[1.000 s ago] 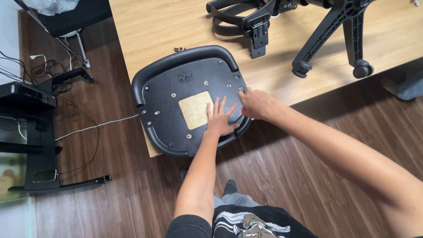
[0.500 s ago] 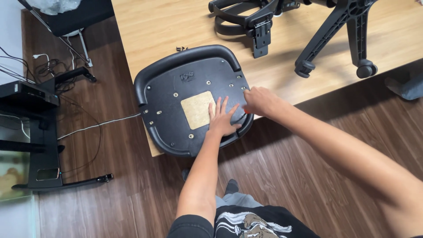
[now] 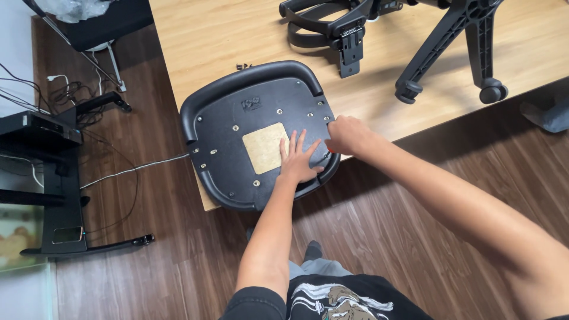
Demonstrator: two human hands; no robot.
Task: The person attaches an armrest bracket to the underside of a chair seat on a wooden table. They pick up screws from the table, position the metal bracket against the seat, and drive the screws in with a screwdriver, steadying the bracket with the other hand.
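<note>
While the left hand (image 3: 298,160) lies flat, fingers spread, on the upturned black seat pan (image 3: 237,118), holding nothing; the right hand (image 3: 347,135) is curled at its edge, grip unclear.

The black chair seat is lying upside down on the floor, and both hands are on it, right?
Not quite. The black chair seat lies upside down on the wooden table, hanging over its edge, not on the floor. The head view shows this. The left hand lies flat on it and the right hand is at its edge.
</note>
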